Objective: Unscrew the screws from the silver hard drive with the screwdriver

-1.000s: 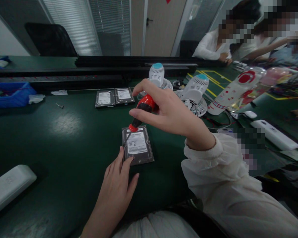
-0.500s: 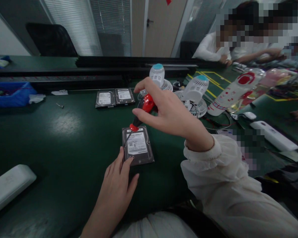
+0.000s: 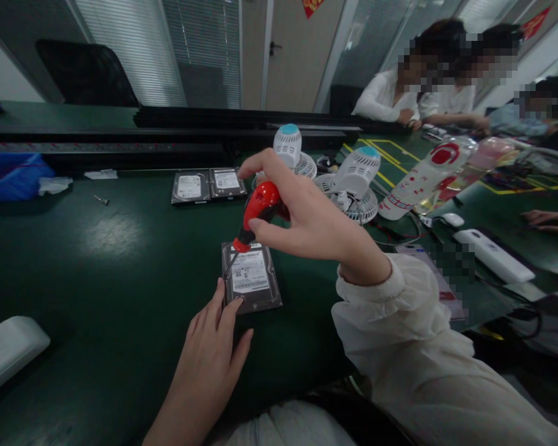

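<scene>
A hard drive (image 3: 250,272) with a white label lies flat on the dark green table in front of me. My right hand (image 3: 311,217) is wrapped round the red and black handle of a screwdriver (image 3: 261,201). The shaft slants down to the drive's left edge; my view does not resolve the tip and any screw under it. Fingertips of my left hand (image 3: 209,350) rest on the drive's lower left corner, with the fingers stretched out and the thumb apart. Behind, two more hard drives, one on the left (image 3: 190,186) and one on the right (image 3: 227,182), lie side by side.
Two white fans (image 3: 288,145) (image 3: 357,176) stand beyond my right hand, with bottles (image 3: 411,186) and cables to their right. A blue bin (image 3: 16,176) is at the far left. White cases lie left (image 3: 13,353) and right (image 3: 495,255). Several people sit at the back right.
The view has turned slightly right. The screwdriver handle has turned a little in my right hand, its shaft still at the drive's left edge. My left hand stays at the corner.
</scene>
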Available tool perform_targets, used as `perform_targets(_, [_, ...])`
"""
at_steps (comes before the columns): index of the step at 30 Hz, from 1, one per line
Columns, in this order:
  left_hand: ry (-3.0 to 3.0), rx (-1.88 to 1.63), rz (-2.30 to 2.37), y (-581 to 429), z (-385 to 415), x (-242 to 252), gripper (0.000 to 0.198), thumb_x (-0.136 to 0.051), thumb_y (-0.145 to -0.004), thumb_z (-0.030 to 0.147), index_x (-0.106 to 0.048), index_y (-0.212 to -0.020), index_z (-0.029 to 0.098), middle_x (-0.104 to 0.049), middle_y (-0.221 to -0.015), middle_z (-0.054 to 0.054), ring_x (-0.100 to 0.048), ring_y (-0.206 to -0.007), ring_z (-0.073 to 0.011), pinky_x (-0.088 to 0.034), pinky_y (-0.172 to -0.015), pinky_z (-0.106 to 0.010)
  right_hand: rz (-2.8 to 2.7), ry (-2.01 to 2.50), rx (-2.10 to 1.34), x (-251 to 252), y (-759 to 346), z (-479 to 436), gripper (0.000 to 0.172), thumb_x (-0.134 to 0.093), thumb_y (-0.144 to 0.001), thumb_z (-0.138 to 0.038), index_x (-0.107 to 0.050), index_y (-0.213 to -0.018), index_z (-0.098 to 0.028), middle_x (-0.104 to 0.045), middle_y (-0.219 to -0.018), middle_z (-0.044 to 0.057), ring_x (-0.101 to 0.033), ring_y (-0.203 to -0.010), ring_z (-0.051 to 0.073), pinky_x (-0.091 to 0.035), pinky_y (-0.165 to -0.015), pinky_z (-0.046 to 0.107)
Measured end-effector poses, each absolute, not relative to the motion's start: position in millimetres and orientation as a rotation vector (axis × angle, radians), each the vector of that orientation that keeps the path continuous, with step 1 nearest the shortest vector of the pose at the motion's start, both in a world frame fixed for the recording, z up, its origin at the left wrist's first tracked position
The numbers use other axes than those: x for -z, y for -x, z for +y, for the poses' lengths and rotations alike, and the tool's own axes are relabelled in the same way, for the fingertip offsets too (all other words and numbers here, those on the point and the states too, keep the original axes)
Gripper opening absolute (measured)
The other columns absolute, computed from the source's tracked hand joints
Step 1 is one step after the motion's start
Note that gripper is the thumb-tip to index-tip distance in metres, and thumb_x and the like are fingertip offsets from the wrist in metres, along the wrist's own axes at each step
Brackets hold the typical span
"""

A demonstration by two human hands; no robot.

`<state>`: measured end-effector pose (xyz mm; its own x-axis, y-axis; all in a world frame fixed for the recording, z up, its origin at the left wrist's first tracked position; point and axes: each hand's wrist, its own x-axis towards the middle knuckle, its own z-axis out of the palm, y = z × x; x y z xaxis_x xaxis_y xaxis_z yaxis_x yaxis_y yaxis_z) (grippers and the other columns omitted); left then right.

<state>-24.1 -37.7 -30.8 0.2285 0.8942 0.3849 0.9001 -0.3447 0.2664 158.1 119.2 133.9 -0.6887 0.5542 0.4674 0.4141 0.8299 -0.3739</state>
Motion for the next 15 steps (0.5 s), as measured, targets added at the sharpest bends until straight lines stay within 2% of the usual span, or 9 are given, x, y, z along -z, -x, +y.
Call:
perform_targets(4, [2.459, 0.736, -1.817, 23.8, -38.5, 30.9, 0.036, -0.049, -0.104, 0.029, -0.047, -0.138, 0.017, -0.045, -0.159, -0.031, -0.063, -0.132, -0.0398, -0.06, -0.094, -0.056, -2.411, 0.635, -0.332, -133.0, -157.6, 118.5, 0.04, -0.053, -0.088, -0.029, -0.047, -0.124, -0.014, -0.055, -0.088, -0.003, -0.045, -0.069, 0.011, -0.033, -0.068, 0.028])
perform_targets(9, [2.451, 0.745, -1.826, 24.7, -38.9, 31.6, 0.036, -0.048, -0.105, 0.031, -0.048, -0.139, 0.018, -0.046, -0.159, -0.029, -0.063, -0.133, -0.0392, -0.06, -0.095, -0.056, -2.366, 0.734, -0.361, -132.8, -156.3, 120.2, 0.037, -0.059, -0.097, -0.049, -0.057, -0.108, -0.013, -0.055, -0.076, -0.005, -0.044, -0.059, 0.007, -0.029, -0.06, 0.025])
perform_targets(12, [2.451, 0.742, -1.801, 25.6, -38.9, 33.8, 0.037, -0.047, -0.105, 0.033, -0.048, -0.139, 0.017, -0.046, -0.159, -0.029, -0.063, -0.133, -0.04, -0.06, -0.095, -0.057, -2.372, 0.695, -0.334, -133.7, -158.2, 120.6, 0.029, -0.059, -0.095, -0.036, -0.059, -0.111, -0.012, -0.053, -0.072, -0.006, -0.045, -0.059, 0.007, -0.029, -0.061, 0.025])
perform_targets(15, [2.459, 0.739, -1.793, 26.1, -39.1, 35.5, 0.037, -0.046, -0.106, 0.033, -0.047, -0.14, 0.017, -0.044, -0.161, -0.03, -0.063, -0.133, -0.0401, -0.059, -0.096, -0.058, -2.408, 0.651, -0.303, -134.5, -159.2, 119.8, 0.037, -0.058, -0.09, -0.025, -0.056, -0.123, -0.009, -0.047, -0.069, -0.008, -0.043, -0.058, 0.007, -0.028, -0.062, 0.025])
